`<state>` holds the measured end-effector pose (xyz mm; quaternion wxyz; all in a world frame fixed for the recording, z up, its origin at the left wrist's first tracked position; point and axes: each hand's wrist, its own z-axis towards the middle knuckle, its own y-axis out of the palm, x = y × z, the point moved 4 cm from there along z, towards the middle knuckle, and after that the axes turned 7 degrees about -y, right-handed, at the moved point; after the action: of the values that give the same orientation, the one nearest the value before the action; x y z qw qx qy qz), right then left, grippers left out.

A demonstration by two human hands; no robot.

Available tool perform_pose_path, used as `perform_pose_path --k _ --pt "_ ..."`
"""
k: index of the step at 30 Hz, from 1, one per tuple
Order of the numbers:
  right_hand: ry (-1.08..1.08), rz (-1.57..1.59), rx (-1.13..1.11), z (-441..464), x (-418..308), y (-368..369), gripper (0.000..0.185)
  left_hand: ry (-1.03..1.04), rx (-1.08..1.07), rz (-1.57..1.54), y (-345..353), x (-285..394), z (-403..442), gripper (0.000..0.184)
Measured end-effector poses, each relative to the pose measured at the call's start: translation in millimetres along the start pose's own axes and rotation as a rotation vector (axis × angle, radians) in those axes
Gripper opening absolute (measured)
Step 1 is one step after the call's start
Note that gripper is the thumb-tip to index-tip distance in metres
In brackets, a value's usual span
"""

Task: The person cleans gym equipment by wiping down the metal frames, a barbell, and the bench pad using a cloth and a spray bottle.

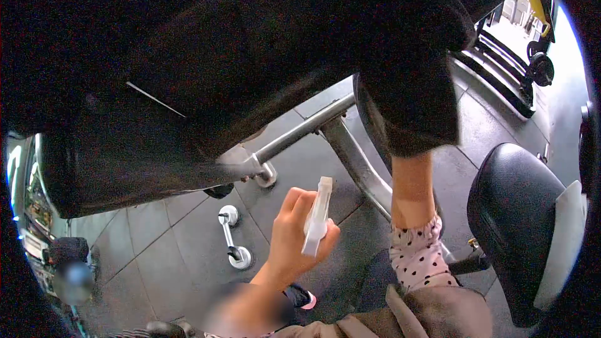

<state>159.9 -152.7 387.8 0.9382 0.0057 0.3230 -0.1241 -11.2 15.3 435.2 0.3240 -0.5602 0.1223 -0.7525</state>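
Observation:
In the lower middle, my left hand [297, 235] is closed around a slim white plastic object [319, 219], which is held upright at a tilt. My right forearm [413, 194], with a polka-dot cuff [422, 253], reaches up under a dark, cloth-like edge [422, 131]. That dark material hides my right hand, so its fingers and anything in them do not show. Above both arms hangs a large black shape [263, 56], too dark to make out in detail.
A metal frame bar [307, 126] crosses behind my left hand. A black padded seat [516, 213] stands at the right. On the grey tiled floor [150, 260] lies a white double-ended handle [228, 235]. Gym equipment [501, 66] stands at the upper right.

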Motion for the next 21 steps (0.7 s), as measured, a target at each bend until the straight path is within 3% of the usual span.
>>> perform_pose_path --k 4,8,14,15,21 --pt "0.194 0.079 -0.087 -55.9 7.7 -14.1 0.035 0.039 -0.090 0.127 10.0 -19.2 6.3 0.034" --pt "0.384 0.138 -0.156 -107.6 14.5 -29.4 0.034 -0.053 -0.141 0.169 11.4 -36.5 12.4 0.034" --pt "0.624 0.201 -0.259 -184.3 22.7 -48.6 0.032 -0.124 -0.234 0.077 24.4 -102.5 11.7 0.031" --pt "0.649 0.209 -0.280 -196.3 25.1 -48.5 0.032 -0.213 -0.217 -0.066 28.8 -127.9 10.0 0.027" --pt "0.728 0.212 -0.506 -257.1 43.5 -36.8 0.030 -0.223 -0.054 -0.089 48.0 -204.2 9.6 0.026"
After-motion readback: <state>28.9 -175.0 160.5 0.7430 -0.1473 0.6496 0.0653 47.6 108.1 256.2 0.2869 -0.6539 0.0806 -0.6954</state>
